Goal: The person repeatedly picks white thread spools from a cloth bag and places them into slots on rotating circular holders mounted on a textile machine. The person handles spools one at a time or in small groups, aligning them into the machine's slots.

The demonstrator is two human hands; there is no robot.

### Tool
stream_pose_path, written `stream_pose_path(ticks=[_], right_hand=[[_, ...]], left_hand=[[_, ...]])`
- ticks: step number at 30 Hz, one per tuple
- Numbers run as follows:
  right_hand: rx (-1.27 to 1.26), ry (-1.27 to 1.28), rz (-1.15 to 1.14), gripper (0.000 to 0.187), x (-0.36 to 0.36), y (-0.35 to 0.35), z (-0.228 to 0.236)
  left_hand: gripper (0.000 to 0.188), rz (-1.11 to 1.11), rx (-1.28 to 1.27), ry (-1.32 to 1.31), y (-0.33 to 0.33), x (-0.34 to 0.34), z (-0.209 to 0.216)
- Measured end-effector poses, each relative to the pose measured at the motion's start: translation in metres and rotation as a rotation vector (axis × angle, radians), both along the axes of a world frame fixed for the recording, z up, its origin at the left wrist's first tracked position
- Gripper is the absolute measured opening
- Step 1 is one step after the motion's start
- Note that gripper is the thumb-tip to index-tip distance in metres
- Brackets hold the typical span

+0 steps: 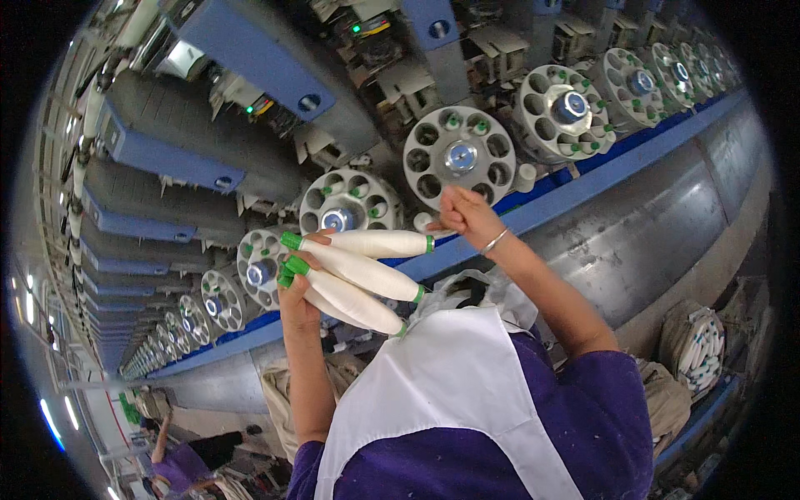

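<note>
My left hand (300,302) is closed around the green ends of several white yarn bobbins (367,272), which fan out to the right in front of my apron. Each bobbin is wound with white yarn and has green at its tips. My right hand (472,218) is raised at the lower rim of a round bobbin magazine (460,177), its fingers curled together. Whatever they pinch, if anything, is too small to make out. Two green-tipped bobbins sit in that magazine's upper holes; several other holes look dark. A white cylinder end (423,222) shows beside my right fingertips.
A long row of blue-grey winding machines (250,50) runs along the far side, with more round magazines (568,108). A blue rail (575,182) and a metal panel (650,242) front them. At right stands a sack of bobbins (700,354). Another person (179,467) is at lower left.
</note>
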State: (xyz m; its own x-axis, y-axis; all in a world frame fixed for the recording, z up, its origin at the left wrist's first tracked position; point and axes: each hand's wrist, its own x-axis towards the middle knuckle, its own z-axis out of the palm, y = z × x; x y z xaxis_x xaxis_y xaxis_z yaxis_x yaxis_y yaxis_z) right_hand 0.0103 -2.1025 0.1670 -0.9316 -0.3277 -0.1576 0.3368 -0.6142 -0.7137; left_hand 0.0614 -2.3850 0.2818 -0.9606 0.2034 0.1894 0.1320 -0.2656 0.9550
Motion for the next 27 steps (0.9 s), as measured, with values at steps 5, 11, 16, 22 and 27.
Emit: stream_pose_path(ticks=[5, 11, 16, 22, 27], right_hand=[[0.919, 0.488, -0.366, 0.019, -0.004, 0.087, 0.008], [1.456, 0.702, -0.364, 0.008, -0.008, 0.142, -0.041], [0.982, 0.641, -0.633, 0.015, -0.07, 0.144, -0.097], [-0.394, 0.213, -0.423, 0.038, -0.092, 0.138, -0.081], [0.051, 0.307, -0.136, 0.053, -0.074, 0.15, -0.034]], left_hand=[[0.037, -0.101, -0.09, 0.006, 0.056, -0.038, -0.005], [0.024, -0.124, -0.414, 0.019, 0.138, -0.085, -0.048], [0.033, -0.023, -0.657, 0.068, 0.205, -0.131, -0.088], [0.032, -0.05, -0.723, 0.203, 0.244, -0.14, -0.085], [0.025, -0.122, -0.372, 0.036, 0.223, -0.134, -0.055]])
